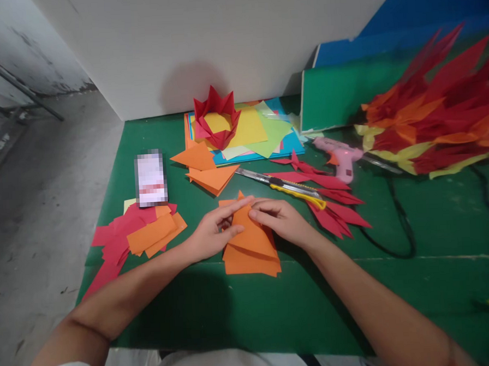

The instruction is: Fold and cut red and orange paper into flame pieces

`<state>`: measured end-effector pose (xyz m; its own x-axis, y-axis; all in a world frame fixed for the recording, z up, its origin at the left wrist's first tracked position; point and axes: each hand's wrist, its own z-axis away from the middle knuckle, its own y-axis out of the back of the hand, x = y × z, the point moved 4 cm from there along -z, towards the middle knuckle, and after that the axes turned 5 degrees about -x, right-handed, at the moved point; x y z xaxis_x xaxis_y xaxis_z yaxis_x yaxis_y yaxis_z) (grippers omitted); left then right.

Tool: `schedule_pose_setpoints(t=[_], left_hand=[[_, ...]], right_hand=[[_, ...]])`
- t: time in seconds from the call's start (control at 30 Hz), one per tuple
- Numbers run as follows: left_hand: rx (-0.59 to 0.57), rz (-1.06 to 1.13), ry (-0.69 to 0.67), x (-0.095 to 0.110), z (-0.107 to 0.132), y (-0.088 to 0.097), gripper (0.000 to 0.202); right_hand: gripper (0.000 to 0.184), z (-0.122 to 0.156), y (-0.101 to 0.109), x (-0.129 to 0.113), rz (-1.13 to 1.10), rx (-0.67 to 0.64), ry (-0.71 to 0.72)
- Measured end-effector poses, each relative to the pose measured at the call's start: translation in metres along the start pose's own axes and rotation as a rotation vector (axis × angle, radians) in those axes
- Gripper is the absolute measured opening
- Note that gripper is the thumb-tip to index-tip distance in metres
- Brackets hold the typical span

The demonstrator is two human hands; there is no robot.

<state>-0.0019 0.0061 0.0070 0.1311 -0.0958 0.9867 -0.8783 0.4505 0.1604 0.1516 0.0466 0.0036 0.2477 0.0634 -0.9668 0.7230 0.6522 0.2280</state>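
A folded orange paper with a pointed top is held between my two hands above the green table. My left hand grips its left side, thumb on the front face and fingers along the upper edge. My right hand pinches the upper right edge with thumb and fingertips. Below it lies a stack of orange sheets. Just beyond are folded orange pieces and a box cutter with a yellow edge. Red folded paper pieces lie to the right of the cutter.
A red pointed paper ring stands on coloured sheets at the back. Left are a phone and red and orange strips. Right are a pink glue gun, its black cord and a large red-orange paper model.
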Motion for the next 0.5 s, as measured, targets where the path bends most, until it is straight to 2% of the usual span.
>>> schedule_pose_setpoints(t=[0.1, 0.23, 0.4, 0.5], left_hand=[[0.049, 0.122, -0.026, -0.002, -0.002, 0.004, 0.047], [0.179, 0.213, -0.09, -0.004, -0.006, 0.017, 0.049], [0.34, 0.229, -0.145, -0.001, -0.005, 0.03, 0.053], [0.352, 0.208, -0.168, 0.004, -0.004, 0.03, 0.047]], right_hand=[[0.04, 0.0, 0.001, 0.0, 0.0, -0.008, 0.009], [0.043, 0.0, 0.004, -0.002, -0.007, -0.009, 0.028], [0.043, 0.002, 0.008, -0.001, -0.036, 0.022, 0.035], [0.042, 0.003, 0.01, 0.0, -0.038, 0.048, 0.031]])
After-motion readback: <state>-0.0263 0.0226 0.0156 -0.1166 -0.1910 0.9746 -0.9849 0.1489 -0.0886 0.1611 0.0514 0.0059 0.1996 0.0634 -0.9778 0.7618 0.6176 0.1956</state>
